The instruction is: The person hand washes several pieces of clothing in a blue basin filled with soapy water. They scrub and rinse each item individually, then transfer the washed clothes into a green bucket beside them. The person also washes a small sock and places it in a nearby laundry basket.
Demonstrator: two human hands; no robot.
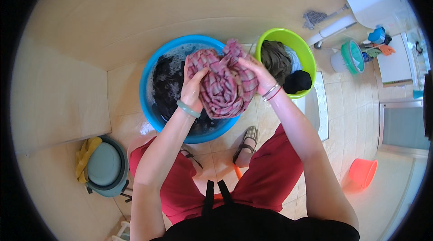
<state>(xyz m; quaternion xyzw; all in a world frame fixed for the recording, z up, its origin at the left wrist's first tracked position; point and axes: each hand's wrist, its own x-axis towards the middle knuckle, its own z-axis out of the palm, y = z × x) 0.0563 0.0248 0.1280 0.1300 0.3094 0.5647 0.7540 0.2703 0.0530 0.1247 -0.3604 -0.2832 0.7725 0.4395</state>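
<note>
Both my hands hold up a bunched, wet-looking pink plaid cloth (225, 87), probably a garment, above the right part of a blue basin (145, 101). My left hand (193, 88), with a pale green bangle at the wrist, grips its left side, thumb on top. My right hand (257, 72) is closed on its upper right edge, a silver bangle and a red cord at that wrist. Under the cloth, dark clothes (166, 83) lie in sudsy water. The cloth hides the basin's right side.
A lime green bucket (311, 67) with dark and light clothes stands right of the basin. A squat toilet (321, 105) lies beside it. Farther right are a small bin (352, 58) and an orange bucket (363, 173). Stacked grey basins (104, 164) with a yellow cloth stand at left.
</note>
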